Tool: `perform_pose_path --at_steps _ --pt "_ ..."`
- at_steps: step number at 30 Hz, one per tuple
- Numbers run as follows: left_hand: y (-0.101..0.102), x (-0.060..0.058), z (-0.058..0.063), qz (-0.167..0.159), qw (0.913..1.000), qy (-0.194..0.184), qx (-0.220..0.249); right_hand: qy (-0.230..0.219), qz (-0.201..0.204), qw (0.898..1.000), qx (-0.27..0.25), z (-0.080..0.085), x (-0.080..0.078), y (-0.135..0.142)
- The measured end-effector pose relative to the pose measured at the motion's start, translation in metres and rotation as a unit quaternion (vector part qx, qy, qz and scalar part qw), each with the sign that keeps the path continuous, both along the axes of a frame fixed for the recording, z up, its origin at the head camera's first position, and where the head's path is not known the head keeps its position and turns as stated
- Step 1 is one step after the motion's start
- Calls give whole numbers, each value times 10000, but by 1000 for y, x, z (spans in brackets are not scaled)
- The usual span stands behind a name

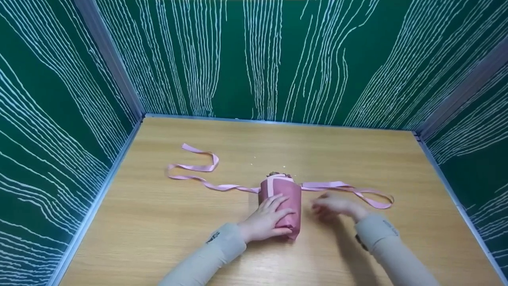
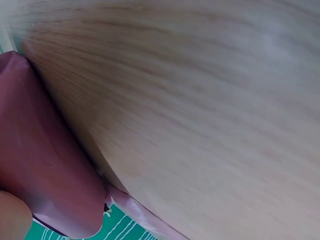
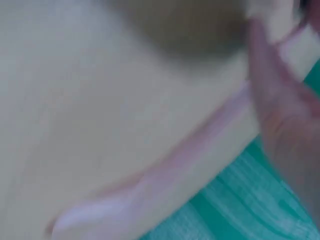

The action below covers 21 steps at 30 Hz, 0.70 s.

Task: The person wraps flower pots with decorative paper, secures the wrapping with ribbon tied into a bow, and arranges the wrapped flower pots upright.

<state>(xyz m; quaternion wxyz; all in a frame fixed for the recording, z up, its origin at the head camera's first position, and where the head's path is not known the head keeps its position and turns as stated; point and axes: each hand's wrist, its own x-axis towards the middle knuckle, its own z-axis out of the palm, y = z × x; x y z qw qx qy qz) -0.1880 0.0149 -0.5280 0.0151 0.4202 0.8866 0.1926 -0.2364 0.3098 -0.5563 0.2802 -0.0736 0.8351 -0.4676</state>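
Note:
A pink paper-wrapped bundle lies on the table in the head view, with small brownish tips showing at its far end. My left hand rests on top of it, fingers spread over the paper. The left wrist view shows the bundle's side close up. A long pink ribbon extends from both sides of the bundle; the part beneath is hidden. To the right, my right hand hovers near the ribbon, blurred, with nothing visible in it. In the right wrist view the ribbon runs past that hand.
The wooden table is bounded by green walls with white wavy lines and metal edging. Tiny white specks lie beyond the bundle. The ribbon's left end curls toward the back; its right part forms a loop.

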Motion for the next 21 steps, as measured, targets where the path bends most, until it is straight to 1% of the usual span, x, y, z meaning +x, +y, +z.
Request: perform_pose_path --at_steps 1,2,4,5,6,7,9,11,13,15,16,18,19,21 --pt "0 0 0 0 10000 61 7 -580 301 9976 -219 16 4 -11" --pt "-1 0 -1 -2 9999 106 19 -938 453 9928 -584 22 10 -22" --pt "-1 0 -1 -8 9998 169 75 -1476 634 9812 -1072 32 19 -42" --pt "-2 0 -1 -6 9998 157 115 -1684 715 9735 -1374 34 22 -50" --pt "-2 0 -1 -8 9998 122 161 -1859 640 9676 -1585 35 25 -57" --pt "-2 0 -1 -16 9997 72 214 -1942 598 9636 -1739 35 29 -62" --pt "-2 1 -1 -29 9996 -78 269 -2075 360 9569 -2000 29 32 -67" --pt "-4 2 1 49 9986 -442 282 -2141 -101 9535 -2121 20 34 -71" --pt "-6 4 3 211 9950 -919 318 -2229 -601 9505 -2081 15 36 -75" --pt "-6 5 5 494 9869 -1443 530 -2343 -999 9446 -2068 12 38 -79" --pt "-6 6 6 705 9803 -1705 700 -2363 -1149 9434 -2025 15 40 -82" --pt "-3 7 8 1138 9651 -2064 1139 -2382 -1235 9432 -1958 23 43 -85" --pt "-1 8 9 1351 9561 -2205 1378 -2379 -1260 9434 -1937 24 44 -85" --pt "4 10 13 1761 9381 -2372 1806 -2354 -1236 9446 -1924 29 46 -84"
